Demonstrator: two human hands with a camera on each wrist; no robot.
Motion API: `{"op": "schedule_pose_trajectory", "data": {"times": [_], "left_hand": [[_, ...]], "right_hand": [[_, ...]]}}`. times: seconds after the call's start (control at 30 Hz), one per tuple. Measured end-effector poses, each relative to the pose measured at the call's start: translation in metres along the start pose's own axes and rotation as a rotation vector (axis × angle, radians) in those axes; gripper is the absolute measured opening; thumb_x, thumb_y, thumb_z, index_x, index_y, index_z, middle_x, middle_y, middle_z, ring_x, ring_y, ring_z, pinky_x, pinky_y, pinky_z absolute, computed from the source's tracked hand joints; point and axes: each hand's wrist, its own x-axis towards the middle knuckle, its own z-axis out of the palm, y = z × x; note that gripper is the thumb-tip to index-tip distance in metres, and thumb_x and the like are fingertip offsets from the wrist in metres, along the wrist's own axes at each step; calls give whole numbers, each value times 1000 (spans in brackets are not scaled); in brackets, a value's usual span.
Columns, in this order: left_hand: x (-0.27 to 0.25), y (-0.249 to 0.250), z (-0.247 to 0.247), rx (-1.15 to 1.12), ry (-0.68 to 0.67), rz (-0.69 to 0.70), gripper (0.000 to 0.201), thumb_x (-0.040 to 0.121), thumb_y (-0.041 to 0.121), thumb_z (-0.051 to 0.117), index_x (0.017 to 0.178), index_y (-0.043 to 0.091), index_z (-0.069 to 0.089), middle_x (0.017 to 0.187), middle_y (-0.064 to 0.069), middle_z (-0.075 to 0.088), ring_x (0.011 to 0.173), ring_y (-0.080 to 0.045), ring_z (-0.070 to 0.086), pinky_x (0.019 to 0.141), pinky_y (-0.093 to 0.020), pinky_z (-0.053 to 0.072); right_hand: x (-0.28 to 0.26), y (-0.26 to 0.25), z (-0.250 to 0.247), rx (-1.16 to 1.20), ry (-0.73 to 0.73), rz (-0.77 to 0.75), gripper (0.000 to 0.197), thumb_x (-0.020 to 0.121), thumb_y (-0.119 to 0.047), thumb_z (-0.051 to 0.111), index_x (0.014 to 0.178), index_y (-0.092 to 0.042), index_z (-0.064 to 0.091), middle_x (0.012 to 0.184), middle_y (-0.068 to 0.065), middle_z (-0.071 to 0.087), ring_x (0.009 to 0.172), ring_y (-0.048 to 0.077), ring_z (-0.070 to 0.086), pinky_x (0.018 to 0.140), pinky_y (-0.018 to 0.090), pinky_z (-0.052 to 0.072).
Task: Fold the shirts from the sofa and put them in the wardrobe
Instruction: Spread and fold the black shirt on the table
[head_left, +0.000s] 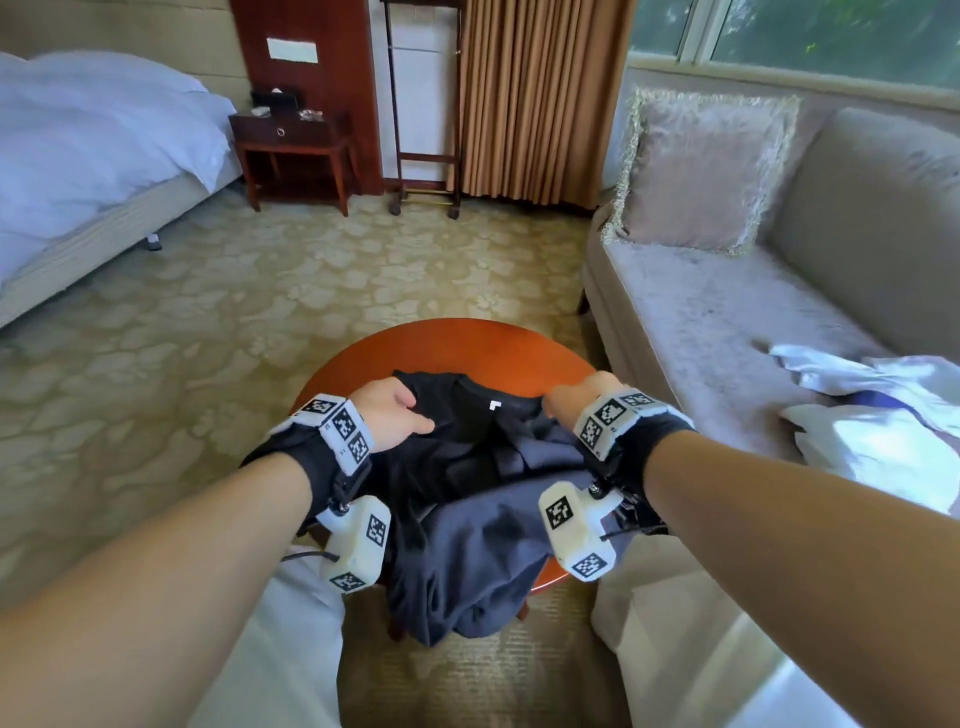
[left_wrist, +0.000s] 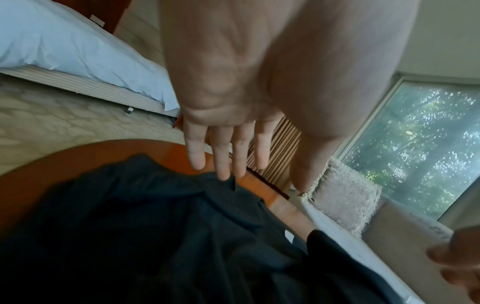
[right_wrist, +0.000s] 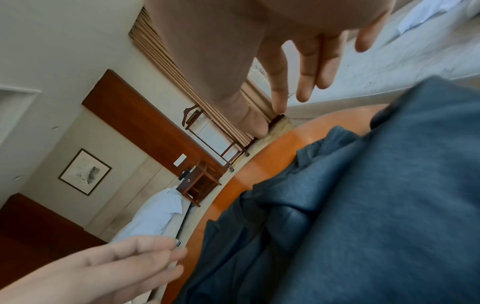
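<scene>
A dark navy shirt (head_left: 478, 467) lies crumpled on the round wooden table (head_left: 457, 348), collar and white label away from me, its lower part hanging over the near edge. My left hand (head_left: 395, 410) is at the shirt's left shoulder. In the left wrist view its fingers (left_wrist: 228, 156) are straight, and their tips touch the edge of the shirt (left_wrist: 155, 226). My right hand (head_left: 576, 400) is at the right shoulder. In the right wrist view its fingers (right_wrist: 278, 96) are spread and straight above the shirt (right_wrist: 363, 185), holding nothing.
More white and pale shirts (head_left: 872, 415) lie heaped on the grey sofa (head_left: 701, 312) to the right, beyond a fringed cushion (head_left: 701, 171). A bed (head_left: 78, 156) is at the left, with a nightstand (head_left: 291, 150) and a wheeled valet stand (head_left: 423, 104) behind. Patterned carpet surrounds the table.
</scene>
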Motion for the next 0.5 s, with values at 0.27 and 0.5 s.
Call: {"op": "schedule_pose_trajectory", "data": {"times": [0.27,0.5], "left_hand": [[39,-1,36,149,-93,111,33,86,31,70,115,38,55,132,9,57,121,-18,54,105,-37,42],[77,-4,37,286,-161,24,88,76,41,79,147,20,32,152,1,29,136,-21,39,107,-37,38]], "right_hand": [[26,-15,42,-142,-195,-2,54,63,-51,70,104,-17,62,110,9,64,97,31,60,90,41,50],[69,-27,59,-26,-266,32,62,80,-51,67,127,-12,57,123,11,60,111,32,56,98,38,44]]}}
